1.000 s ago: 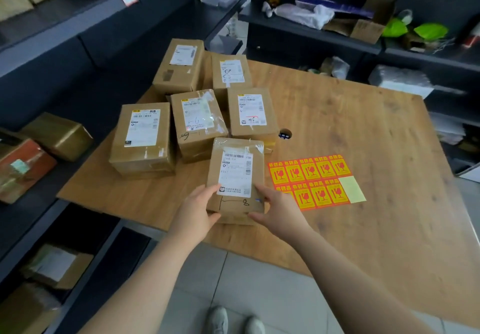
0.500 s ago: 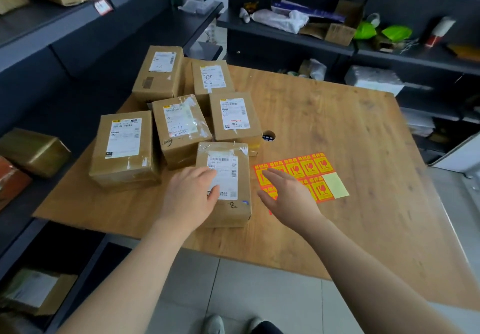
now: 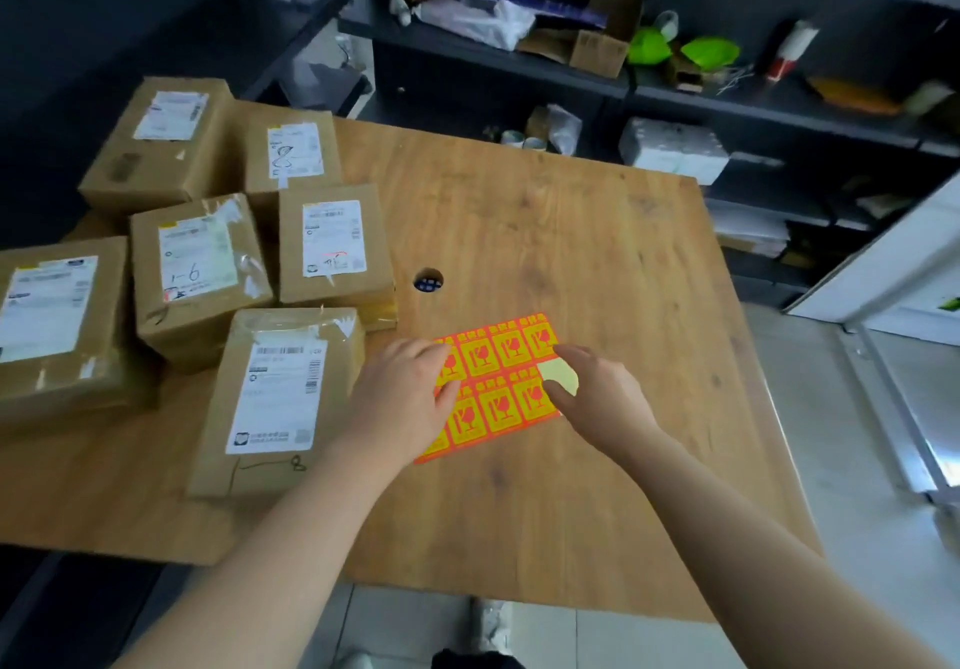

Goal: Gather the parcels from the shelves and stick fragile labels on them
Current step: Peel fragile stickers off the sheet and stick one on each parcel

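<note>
Head view. Wooden table (image 3: 597, 252) carries six brown parcels (image 3: 332, 247), grouped just left of the fragile-label sheet (image 3: 498, 393); gathering looks done, as far as I can see. None of the six shows an orange label, so I judge labelling not yet begun. Left hand (image 3: 405, 398) lies on the sheet's left part, fingers fairly flat, pressing it down. Right hand (image 3: 602, 393) has forefinger and thumb either side of the bare yellow patch (image 3: 560, 376) at the sheet's right edge; pinching or not, cannot tell.
</note>
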Motion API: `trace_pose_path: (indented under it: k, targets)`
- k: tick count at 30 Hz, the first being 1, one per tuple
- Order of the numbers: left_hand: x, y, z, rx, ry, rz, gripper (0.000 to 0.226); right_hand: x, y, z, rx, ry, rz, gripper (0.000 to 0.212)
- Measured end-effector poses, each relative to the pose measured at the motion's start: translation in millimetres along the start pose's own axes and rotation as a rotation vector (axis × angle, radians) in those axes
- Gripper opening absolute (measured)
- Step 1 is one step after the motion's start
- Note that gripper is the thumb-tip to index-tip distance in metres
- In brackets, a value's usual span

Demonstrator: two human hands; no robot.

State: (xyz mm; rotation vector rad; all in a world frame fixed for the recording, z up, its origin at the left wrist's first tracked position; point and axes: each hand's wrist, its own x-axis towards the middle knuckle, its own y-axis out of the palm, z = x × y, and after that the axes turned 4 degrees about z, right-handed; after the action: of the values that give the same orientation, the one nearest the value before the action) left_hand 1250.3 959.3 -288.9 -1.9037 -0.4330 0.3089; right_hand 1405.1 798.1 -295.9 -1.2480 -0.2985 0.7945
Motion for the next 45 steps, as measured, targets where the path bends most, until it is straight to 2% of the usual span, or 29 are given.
trace_pose_path:
  k: [6, 11, 14, 26, 33, 38, 45]
  targets:
    - [41.4, 62.5, -18.8, 0.057, -0.107, 0.162, 0.052, 38.7, 14.7, -53.1, 0.021, 0.008, 0.097, 0.046]
    - [59.7, 104.1, -14.9, 0.157, -0.169, 0.331, 0.071, 65.4, 41.8, -65.8, 0.037, -0.018, 0.18, 0.044]
    - [58.2, 117.2, -7.7, 0.183, -0.192, 0.382, 0.074, 72.9, 55.3, -68.3, 0.086, -0.026, 0.18, 0.042]
    - [53.4, 127.8, 6.9, 0.168, -0.166, 0.31, 0.075, 78.4, 80.7, -60.1, 0.274, -0.007, -0.009, 0.027]
    - [53.1, 128.8, 8.5, 0.158, -0.156, 0.306, 0.076, 77.0, 85.0, -59.1, 0.399, 0.044, -0.039, 0.012]
    - [54.3, 127.4, 8.7, 0.153, -0.15, 0.309, 0.077, 77.9, 83.4, -60.7, 0.445, 0.102, -0.033, 0.028]
    - [54.1, 126.3, 8.2, 0.147, -0.148, 0.31, 0.077, 78.0, 86.7, -59.6, 0.477, 0.089, -0.022, 0.024]
